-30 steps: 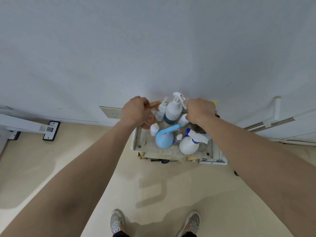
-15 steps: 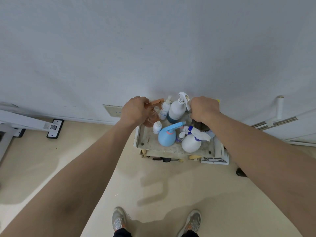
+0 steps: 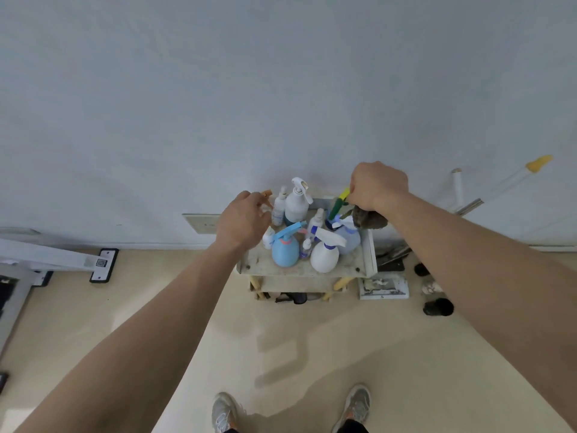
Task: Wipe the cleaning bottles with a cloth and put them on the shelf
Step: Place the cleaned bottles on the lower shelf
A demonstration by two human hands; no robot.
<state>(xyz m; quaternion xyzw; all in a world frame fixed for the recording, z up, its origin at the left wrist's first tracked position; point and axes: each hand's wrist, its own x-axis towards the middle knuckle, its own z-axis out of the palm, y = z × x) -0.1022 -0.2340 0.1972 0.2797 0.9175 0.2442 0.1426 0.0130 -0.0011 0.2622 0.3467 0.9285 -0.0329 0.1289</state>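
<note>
Two hands reached over the bottles crowding the shelf top.
The right hand was curled round a dark cloth at the top's 2 o'clock corner, its fingertips meeting the yellow tip of a green bottle. The left hand, fingers loosely spread, hung at 10 o'clock beside an orange-triggered bottle; whether they touched could not be told. A tall white sprayer stood at 12 o'clock, with a blue bottle and a round white bottle near 6 o'clock.

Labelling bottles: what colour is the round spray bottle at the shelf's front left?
The round spray bottle is light blue with a pink collar; head view.
</note>
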